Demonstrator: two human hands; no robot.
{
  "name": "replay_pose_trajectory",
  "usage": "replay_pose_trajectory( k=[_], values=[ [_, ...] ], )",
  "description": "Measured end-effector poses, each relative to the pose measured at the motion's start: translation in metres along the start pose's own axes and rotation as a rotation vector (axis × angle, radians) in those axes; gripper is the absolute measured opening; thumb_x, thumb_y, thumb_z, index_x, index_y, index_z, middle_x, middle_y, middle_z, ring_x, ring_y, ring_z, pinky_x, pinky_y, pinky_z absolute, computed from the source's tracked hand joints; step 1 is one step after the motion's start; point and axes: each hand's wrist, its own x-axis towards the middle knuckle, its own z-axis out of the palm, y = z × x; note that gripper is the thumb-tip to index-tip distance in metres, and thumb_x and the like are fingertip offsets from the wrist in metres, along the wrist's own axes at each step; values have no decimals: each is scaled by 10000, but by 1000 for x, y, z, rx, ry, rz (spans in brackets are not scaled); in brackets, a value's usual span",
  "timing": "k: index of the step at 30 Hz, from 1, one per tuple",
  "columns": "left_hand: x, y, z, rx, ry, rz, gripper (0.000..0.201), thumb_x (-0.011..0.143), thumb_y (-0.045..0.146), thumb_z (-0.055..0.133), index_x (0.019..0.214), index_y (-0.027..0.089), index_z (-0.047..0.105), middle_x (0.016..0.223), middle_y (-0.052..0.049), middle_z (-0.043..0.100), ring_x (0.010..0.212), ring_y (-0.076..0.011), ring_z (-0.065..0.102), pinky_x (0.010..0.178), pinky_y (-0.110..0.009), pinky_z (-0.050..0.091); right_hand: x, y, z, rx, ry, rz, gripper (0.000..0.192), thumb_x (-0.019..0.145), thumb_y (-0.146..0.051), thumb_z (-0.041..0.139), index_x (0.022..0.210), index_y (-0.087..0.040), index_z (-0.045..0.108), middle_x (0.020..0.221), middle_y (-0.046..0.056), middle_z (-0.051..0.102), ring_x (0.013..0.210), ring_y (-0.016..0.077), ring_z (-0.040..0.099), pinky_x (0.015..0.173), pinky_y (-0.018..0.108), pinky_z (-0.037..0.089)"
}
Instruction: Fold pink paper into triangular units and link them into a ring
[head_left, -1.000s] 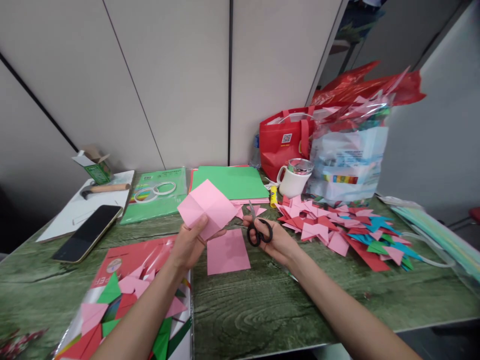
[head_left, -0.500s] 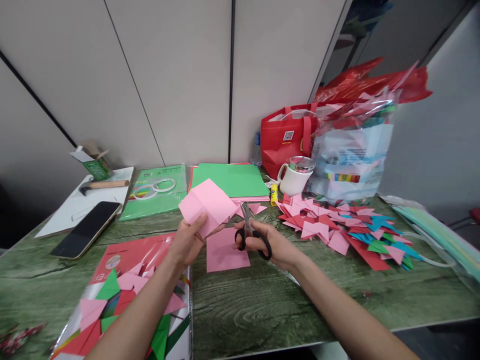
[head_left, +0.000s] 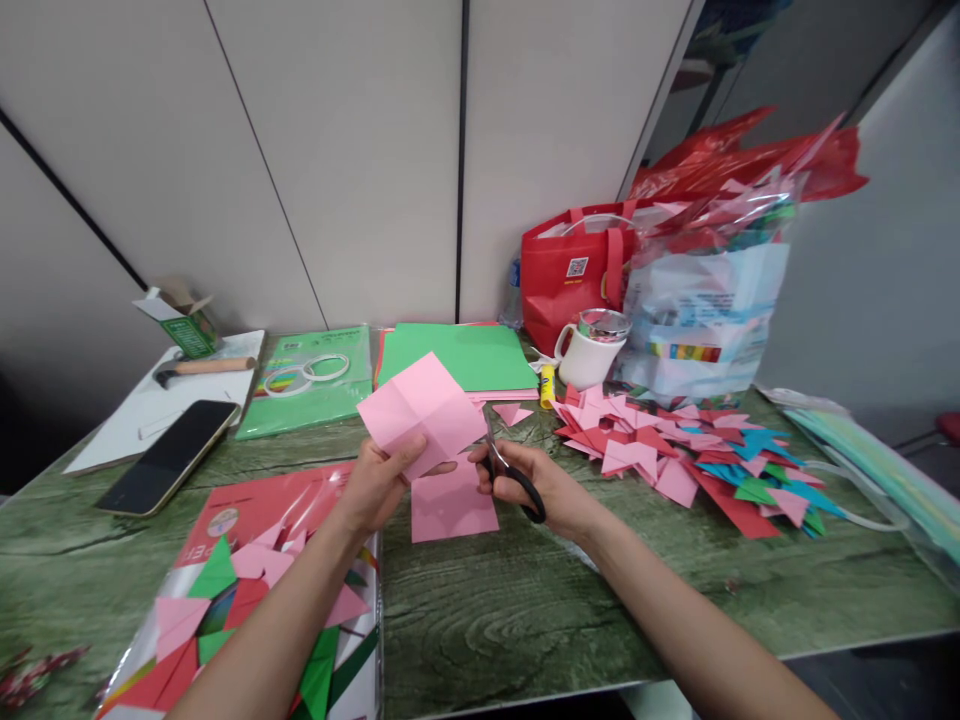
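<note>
My left hand [head_left: 388,478] pinches the lower edge of a creased pink paper square [head_left: 424,408], held up above the table with its folds showing as a cross. In my right hand [head_left: 529,482] is a pair of scissors [head_left: 517,470] with black handles. Its blades point up and away, close to the paper's right corner; whether they touch it I cannot tell. Beneath both hands a second pink paper sheet [head_left: 454,512] lies flat on the green wood-look table. Small pink paper scraps [head_left: 513,413] lie just beyond the scissors.
At right sits a pile of folded paper pieces [head_left: 637,435], with a white mug [head_left: 590,350] and glue stick [head_left: 547,386] behind. Green paper sheets [head_left: 457,358] lie at the back. Left are a phone [head_left: 169,458], a hammer [head_left: 202,368] and a plastic paper pack [head_left: 270,500].
The pink square has opened out from its partly folded state and turned to face me more. The scissors have rotated, their blades now at the paper's right corner.
</note>
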Motion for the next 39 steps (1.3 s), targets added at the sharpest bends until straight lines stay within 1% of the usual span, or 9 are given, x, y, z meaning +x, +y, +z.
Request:
replay_pose_trajectory(
  k=[9, 14, 20, 27, 33, 39],
  values=[
    [0, 1, 0, 45, -8, 41, 272, 653, 210, 696, 912, 136, 663, 952, -96, 680, 861, -267, 628, 680, -403, 571, 0, -1, -2, -7, 7, -9, 395, 662, -374, 682, 980, -179, 552, 764, -6, 462, 711, 111, 450, 645, 223, 363],
    [1, 1, -1, 67, 8, 57, 270, 638, 223, 706, 895, 148, 671, 941, -96, 683, 878, -288, 622, 655, -399, 577, 0, -1, -2, -35, 34, -14, 385, 660, -384, 680, 966, -177, 569, 744, -13, 466, 671, 101, 443, 604, 215, 347],
    [1, 0, -2, 96, 7, 63, 256, 639, 231, 705, 877, 139, 679, 933, -106, 686, 862, -293, 626, 633, -396, 582, 1, 3, -3, -47, 37, 0, 361, 670, -365, 677, 961, -182, 566, 742, -10, 461, 665, 101, 432, 607, 222, 345],
    [2, -1, -5, 91, 44, 88, 238, 647, 211, 699, 876, 151, 678, 912, -91, 688, 838, -282, 632, 613, -380, 585, 1, 3, -3, -36, 45, 12, 349, 670, -338, 683, 957, -176, 569, 737, -17, 449, 664, 94, 430, 615, 215, 346],
    [2, 0, -4, 89, 45, 68, 262, 635, 224, 709, 877, 130, 674, 932, -108, 686, 851, -286, 629, 636, -399, 582, 2, 5, -5, -46, 65, 25, 360, 653, -330, 700, 955, -176, 579, 726, -30, 449, 656, 84, 431, 622, 210, 351],
    [2, -1, -5, 76, 37, 75, 231, 649, 191, 697, 871, 133, 674, 910, -90, 691, 841, -282, 632, 615, -397, 588, 2, 8, -6, -42, 72, 24, 358, 645, -332, 705, 940, -171, 582, 714, -35, 440, 642, 79, 420, 613, 205, 348]
  ],
)
